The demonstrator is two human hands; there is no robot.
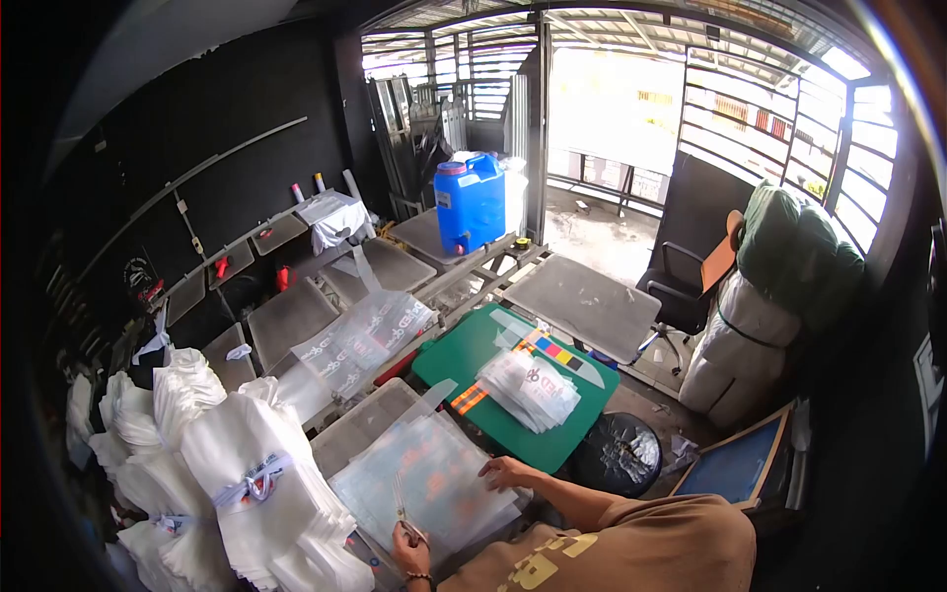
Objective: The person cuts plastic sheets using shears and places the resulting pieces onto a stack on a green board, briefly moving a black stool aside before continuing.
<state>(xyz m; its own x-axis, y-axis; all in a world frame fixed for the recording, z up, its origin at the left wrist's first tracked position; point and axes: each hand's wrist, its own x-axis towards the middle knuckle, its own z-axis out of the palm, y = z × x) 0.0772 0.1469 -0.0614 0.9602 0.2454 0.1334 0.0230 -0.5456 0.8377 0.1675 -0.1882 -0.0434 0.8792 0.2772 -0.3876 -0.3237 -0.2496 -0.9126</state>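
Observation:
My left hand, a beaded bracelet at its wrist, closes round a pair of scissors, whose blades point away over the sheets. Under both hands lies a stack of translucent plastic sheets with faint orange print showing through. My right hand rests on the stack's right edge, fingers apart. Beyond it, a green board bears a pile of printed white plastic bags, near strips of orange and coloured tape.
Tied bundles of white bags crowd the left side. Printed film lies across grey panels. Farther back stands a blue jug. A black round stool, a framed screen and wrapped bundles are at right.

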